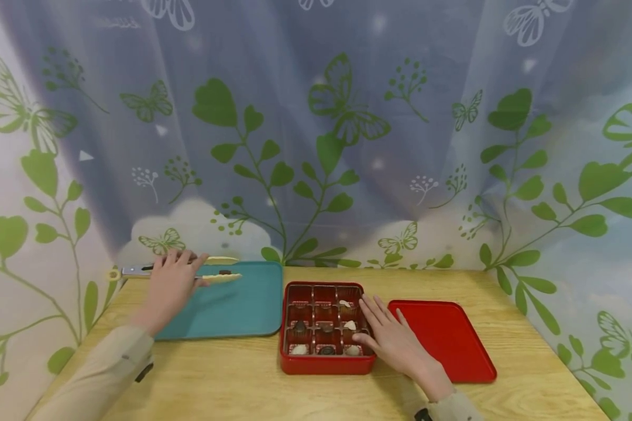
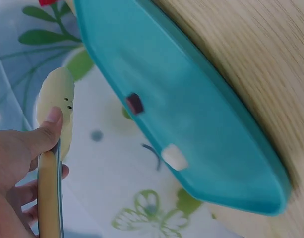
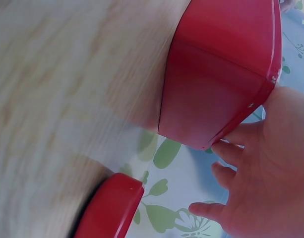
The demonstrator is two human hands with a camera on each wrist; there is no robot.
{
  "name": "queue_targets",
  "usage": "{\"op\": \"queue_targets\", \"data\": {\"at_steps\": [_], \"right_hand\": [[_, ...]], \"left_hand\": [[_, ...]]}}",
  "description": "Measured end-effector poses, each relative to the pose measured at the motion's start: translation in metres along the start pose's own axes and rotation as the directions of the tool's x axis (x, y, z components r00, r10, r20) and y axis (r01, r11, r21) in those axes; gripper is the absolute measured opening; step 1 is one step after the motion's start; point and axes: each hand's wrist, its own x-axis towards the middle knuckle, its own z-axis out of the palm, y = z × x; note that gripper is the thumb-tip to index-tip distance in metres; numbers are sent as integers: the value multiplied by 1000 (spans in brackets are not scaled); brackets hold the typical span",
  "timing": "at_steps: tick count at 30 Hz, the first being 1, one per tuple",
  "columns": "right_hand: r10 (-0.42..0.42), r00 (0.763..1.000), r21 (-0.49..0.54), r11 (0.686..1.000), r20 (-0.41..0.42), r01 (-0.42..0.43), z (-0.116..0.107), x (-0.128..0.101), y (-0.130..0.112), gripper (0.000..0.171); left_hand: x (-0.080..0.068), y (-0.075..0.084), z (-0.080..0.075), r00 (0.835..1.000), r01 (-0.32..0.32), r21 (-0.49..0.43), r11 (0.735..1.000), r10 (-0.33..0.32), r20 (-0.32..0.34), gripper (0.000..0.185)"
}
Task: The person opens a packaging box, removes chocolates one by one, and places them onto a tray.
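My left hand (image 1: 174, 286) grips a pair of metal tongs (image 1: 136, 270) above the teal tray (image 1: 253, 318). Their pale yellow tips stand apart with nothing pinched between them. On the tray in the left wrist view lie a dark brown piece (image 2: 135, 103) and a white piece (image 2: 175, 157), which look like chocolates. At centre stands a red box (image 1: 326, 366) with a divider of square compartments, several holding dark or white pieces. My right hand (image 1: 395, 339), fingers extended, rests at the box's right rim; the right wrist view shows its fingers along the red side wall (image 3: 206, 94).
A red lid (image 1: 453, 345) lies flat on the wooden table (image 1: 232, 380) to the right of the box, partly behind my right hand. A curtain (image 1: 295, 175) printed with leaves and butterflies hangs behind the table and along both sides.
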Motion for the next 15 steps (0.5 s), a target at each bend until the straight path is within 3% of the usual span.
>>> {"op": "queue_targets", "data": {"at_steps": [8,15], "right_hand": [[13,1000,24,1000,11,-14,-7,-4,3,80],[15,1000,27,1000,15,-15,-4,-9,4,80]], "left_hand": [[23,42,-9,996,-74,-6,997,73,-57,56],[49,86,-21,988,-140,15,990,140,-64,59]]}}
